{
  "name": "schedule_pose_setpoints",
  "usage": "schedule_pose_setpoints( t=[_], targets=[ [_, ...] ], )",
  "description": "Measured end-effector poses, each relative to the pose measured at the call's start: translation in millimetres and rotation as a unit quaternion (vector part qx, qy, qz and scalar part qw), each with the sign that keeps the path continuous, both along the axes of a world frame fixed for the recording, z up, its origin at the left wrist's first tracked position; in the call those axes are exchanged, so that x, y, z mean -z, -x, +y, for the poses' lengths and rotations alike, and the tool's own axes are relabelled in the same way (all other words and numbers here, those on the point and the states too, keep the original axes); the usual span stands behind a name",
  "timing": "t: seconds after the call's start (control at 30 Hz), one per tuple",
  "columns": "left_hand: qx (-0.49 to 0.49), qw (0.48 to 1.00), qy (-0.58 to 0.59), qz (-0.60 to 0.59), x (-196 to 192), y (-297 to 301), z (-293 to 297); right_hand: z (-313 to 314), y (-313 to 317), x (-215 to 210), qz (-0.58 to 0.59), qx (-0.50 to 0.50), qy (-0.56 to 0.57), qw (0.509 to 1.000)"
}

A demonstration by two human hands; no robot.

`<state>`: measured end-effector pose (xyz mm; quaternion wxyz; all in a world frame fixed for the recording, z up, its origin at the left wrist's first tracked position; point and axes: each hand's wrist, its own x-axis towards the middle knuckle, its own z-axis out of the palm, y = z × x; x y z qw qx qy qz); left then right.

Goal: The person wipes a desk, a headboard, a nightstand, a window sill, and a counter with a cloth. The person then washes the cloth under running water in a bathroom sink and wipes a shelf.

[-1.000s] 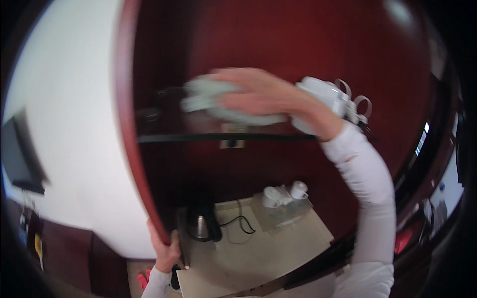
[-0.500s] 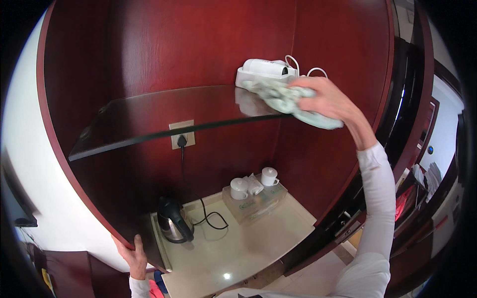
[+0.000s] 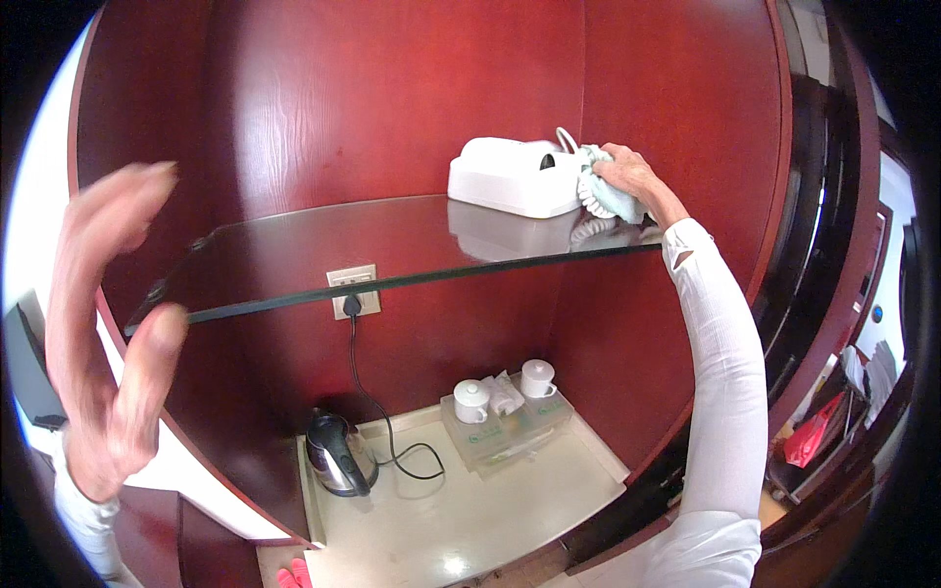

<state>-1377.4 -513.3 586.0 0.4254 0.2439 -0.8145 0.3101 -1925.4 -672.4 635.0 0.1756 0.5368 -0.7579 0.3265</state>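
My right hand (image 3: 627,174) presses a pale green cloth (image 3: 610,196) against the right end of a white box-shaped appliance (image 3: 515,176) with a coiled white cord (image 3: 591,192). The appliance stands on a glass shelf (image 3: 323,260) inside a dark red wooden niche. My left hand (image 3: 108,333) is raised at the left, close to the camera and blurred. Its fingers are spread and it holds nothing.
Below the shelf, a cream counter (image 3: 461,510) carries a steel kettle (image 3: 335,455) plugged into a wall socket (image 3: 351,291). A clear tray (image 3: 505,428) holds two white lidded cups (image 3: 471,400). At right are a dark door frame and something red (image 3: 806,435).
My right hand has slid the cloth rightward along the shelf to the appliance's right end. My left hand has left the cabinet's lower edge and risen up near the camera.
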Motion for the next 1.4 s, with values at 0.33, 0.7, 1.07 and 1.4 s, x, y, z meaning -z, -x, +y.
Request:
schedule_pose_setpoints(
  t=[0.33, 0.7, 1.07, 1.4],
  targets=[
    [-0.017, 0.984, -0.137, -0.109, -36, 135, -106, 1, -120, 6, 0.008, -0.285, 0.054, 0.957],
    [0.025, 0.947, -0.159, -0.279, -39, 262, -171, 101, -61, -37, 0.198, -0.031, 0.492, 0.847],
    [-0.191, 0.921, -0.081, -0.329, -38, 288, -223, 68, -6, 43, -0.020, -0.116, -0.050, 0.992],
    [-0.271, 0.960, -0.039, -0.064, -84, 227, -274, 48, -156, 30, 0.134, -0.545, -0.011, 0.828]
  ],
)
